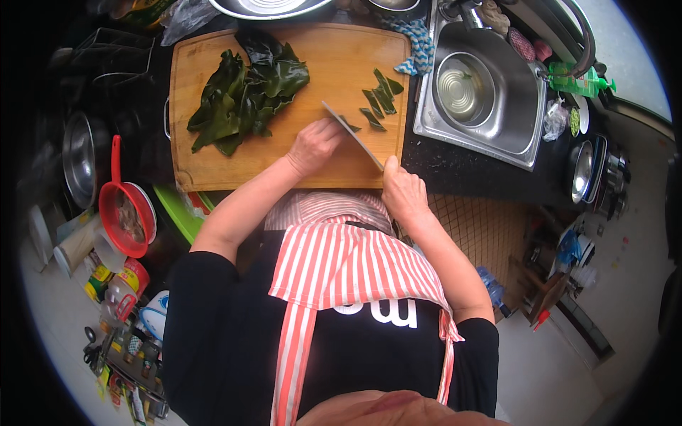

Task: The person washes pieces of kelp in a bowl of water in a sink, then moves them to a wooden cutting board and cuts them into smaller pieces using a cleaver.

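My right hand (403,189) grips a kitchen knife (354,136) at the board's near right edge. Its blade slants up and left across the wooden cutting board (330,58). Bent fingers of my left hand (317,144) rest close against the blade's left side; whatever is under them is hidden. Just past the blade lies a cut piece of dark green kelp (351,124). Several more cut kelp pieces (382,99) are scattered on the board's right part. A large heap of glossy kelp sheets (250,96) covers much of the left half.
Right of the board is a steel sink (514,101) holding a metal basin (464,88). A blue-and-white cloth (416,45) lies between them. To the left stand a red strainer (122,218) with food in it and a metal bowl (80,160). Another metal basin (272,6) is behind the board.
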`<state>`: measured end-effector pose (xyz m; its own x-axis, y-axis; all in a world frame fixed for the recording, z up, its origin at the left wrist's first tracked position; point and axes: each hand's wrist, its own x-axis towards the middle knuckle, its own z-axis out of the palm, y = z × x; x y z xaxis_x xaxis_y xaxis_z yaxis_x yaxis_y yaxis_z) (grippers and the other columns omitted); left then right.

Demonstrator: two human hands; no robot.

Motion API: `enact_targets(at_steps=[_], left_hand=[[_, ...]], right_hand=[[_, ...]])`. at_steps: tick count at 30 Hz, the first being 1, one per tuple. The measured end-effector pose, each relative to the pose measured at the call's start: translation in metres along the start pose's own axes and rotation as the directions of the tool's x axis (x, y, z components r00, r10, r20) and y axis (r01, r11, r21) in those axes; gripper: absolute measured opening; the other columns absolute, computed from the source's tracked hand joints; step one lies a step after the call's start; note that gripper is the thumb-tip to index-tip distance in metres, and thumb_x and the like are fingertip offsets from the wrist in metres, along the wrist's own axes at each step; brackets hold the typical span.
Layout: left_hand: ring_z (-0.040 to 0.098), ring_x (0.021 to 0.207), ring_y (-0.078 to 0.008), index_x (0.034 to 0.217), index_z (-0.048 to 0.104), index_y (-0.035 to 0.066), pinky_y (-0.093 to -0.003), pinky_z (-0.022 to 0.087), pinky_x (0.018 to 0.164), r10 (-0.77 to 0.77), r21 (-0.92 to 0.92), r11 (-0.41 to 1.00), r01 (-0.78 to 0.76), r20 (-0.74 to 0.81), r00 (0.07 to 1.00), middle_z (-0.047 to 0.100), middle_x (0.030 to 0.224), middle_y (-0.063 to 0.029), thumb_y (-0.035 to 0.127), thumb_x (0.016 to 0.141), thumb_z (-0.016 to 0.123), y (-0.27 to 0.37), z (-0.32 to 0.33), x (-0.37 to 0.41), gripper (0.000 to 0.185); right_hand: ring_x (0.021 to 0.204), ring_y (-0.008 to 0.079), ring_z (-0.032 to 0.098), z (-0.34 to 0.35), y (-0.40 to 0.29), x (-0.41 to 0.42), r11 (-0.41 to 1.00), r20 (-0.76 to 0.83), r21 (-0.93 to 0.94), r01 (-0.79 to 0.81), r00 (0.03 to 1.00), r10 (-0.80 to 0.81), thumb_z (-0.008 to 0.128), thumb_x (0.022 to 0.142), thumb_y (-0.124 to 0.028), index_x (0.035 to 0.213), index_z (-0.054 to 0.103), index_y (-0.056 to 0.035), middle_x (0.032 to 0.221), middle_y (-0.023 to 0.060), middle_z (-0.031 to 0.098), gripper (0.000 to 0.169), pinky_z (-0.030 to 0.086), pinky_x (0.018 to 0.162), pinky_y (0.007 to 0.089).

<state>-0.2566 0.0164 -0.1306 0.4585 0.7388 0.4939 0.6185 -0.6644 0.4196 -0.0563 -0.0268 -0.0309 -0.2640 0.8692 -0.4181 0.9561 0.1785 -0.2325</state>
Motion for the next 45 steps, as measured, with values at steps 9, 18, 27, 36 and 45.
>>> enact_targets(at_steps=[9,18,27,36,45], left_hand=[[0.059,0.083,-0.0218,0.083,0.063,0.004,-0.0313,0.050,0.071,-0.036,0.067,0.997,0.035,0.011,0.999,0.060,0.092,-0.0069,0.006,0.067,0.057,0.003,0.003,-0.002,0.017],[0.059,0.087,-0.0235,0.086,0.064,0.005,-0.0326,0.047,0.075,-0.273,-0.018,0.962,0.273,-0.104,0.956,0.062,0.092,-0.0063,0.004,0.072,0.068,0.014,-0.021,-0.027,0.014],[0.056,0.085,-0.0193,0.080,0.061,0.012,-0.0335,0.042,0.075,-0.261,0.044,0.963,0.265,-0.079,0.962,0.057,0.086,0.0001,0.011,0.068,0.068,0.013,-0.002,-0.002,0.013],[0.057,0.085,-0.0208,0.082,0.063,0.008,-0.0336,0.044,0.074,-0.143,-0.018,0.990,0.142,-0.078,0.987,0.059,0.088,-0.0023,0.008,0.069,0.068,0.010,-0.001,-0.001,0.014],[0.057,0.088,-0.0208,0.078,0.062,0.008,-0.0333,0.046,0.077,-0.181,-0.084,0.981,0.177,-0.034,0.983,0.060,0.090,-0.0034,0.010,0.067,0.063,0.009,0.005,0.002,0.012]], right_hand=[[0.067,0.0433,0.061,-0.003,-0.003,0.018,0.998,0.023,0.058,-0.014,1.000,0.013,0.049,0.078,-0.004,0.097,0.042,0.0063,0.070,0.0276,0.060,0.023,0.049,0.061,0.0508],[0.076,0.0451,0.058,0.006,0.025,0.007,0.909,0.015,0.402,-0.109,0.994,0.113,0.059,0.082,-0.017,0.095,0.041,0.0032,0.076,0.0270,0.060,0.030,0.045,0.066,0.0504],[0.068,0.0430,0.059,0.010,0.023,0.002,0.924,-0.069,0.380,-0.039,0.995,0.070,0.057,0.084,-0.016,0.093,0.040,0.0021,0.071,0.0245,0.060,0.026,0.045,0.057,0.0499],[0.062,0.0443,0.058,0.006,0.006,0.021,0.989,0.021,0.128,-0.075,0.997,0.072,0.052,0.088,-0.019,0.090,0.038,-0.0015,0.062,0.0254,0.057,0.023,0.045,0.054,0.0521],[0.060,0.0453,0.058,-0.004,0.002,-0.003,0.994,0.044,0.085,-0.070,0.997,0.066,0.049,0.088,-0.014,0.090,0.037,-0.0005,0.066,0.0246,0.059,0.018,0.045,0.053,0.0526]])
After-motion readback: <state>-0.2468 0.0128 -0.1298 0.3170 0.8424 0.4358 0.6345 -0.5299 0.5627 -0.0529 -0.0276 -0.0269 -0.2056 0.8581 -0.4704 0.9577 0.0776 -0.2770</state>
